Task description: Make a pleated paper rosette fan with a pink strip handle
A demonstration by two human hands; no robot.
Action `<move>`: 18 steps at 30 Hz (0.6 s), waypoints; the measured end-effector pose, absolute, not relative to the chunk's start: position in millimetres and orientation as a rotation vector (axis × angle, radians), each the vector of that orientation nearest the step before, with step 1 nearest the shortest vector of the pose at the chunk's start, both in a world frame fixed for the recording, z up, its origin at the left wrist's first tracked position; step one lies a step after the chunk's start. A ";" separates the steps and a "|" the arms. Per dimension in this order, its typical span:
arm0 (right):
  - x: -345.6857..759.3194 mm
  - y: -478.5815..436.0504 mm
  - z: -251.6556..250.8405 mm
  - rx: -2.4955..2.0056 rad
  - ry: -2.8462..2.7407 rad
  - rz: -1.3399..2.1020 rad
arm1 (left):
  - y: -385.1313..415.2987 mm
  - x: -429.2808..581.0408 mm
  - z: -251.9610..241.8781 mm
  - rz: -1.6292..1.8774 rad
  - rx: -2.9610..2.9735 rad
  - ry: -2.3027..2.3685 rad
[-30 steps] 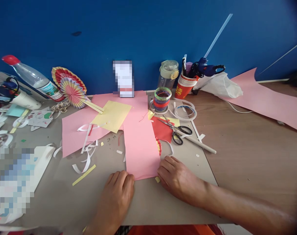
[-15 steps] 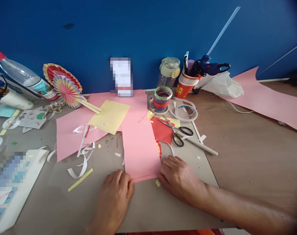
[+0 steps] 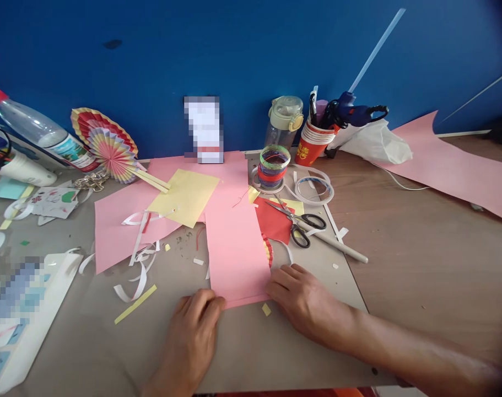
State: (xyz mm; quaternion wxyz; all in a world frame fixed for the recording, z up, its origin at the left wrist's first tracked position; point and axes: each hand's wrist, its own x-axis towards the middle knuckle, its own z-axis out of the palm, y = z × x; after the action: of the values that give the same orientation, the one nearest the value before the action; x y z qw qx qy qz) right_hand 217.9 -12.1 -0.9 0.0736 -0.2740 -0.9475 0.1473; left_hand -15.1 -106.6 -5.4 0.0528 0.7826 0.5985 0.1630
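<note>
A long pink paper strip (image 3: 236,248) lies lengthwise on the grey board (image 3: 242,342) in front of me. My left hand (image 3: 196,331) rests at its near left corner, fingers curled and pressing down on the edge. On the near right corner lies my right hand (image 3: 304,303), fingers bent and pinching the folded edge. A thin fold shows along the near end of the strip. Under the strip's right side lies a red sheet (image 3: 275,220) with a small striped paper fan edge peeking out.
Scissors (image 3: 302,226) and a white stick (image 3: 341,248) lie right of the strip. A yellow sheet (image 3: 184,196), a larger pink sheet (image 3: 118,226), paper scraps, a folded fan (image 3: 104,143), tape rolls (image 3: 274,165), a red cup of tools (image 3: 314,143) and bottles crowd the back.
My left hand has slid slightly back and left along the near edge. The right hand has shifted a little toward the strip's corner. The fold at the near end looks a bit more pressed.
</note>
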 end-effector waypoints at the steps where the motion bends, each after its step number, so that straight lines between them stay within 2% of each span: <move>1: 219.0 -12.3 0.0 -0.783 -2.848 0.415 | -107.8 -16.5 -4.5 0.496 2.403 1.800; 10: 217.2 -12.0 3.9 -0.605 -2.911 0.237 | -98.9 -13.5 2.1 0.290 2.622 1.732; 18: 212.4 -19.9 -4.8 -0.857 -2.782 0.353 | -104.0 -10.8 5.3 0.366 2.489 1.787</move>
State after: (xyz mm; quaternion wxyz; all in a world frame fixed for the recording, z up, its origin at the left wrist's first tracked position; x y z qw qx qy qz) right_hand 212.4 -19.9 -4.8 0.1044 -0.2906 -0.9436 0.1196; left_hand -10.8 -104.0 5.3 0.0276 0.8063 0.5789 0.1185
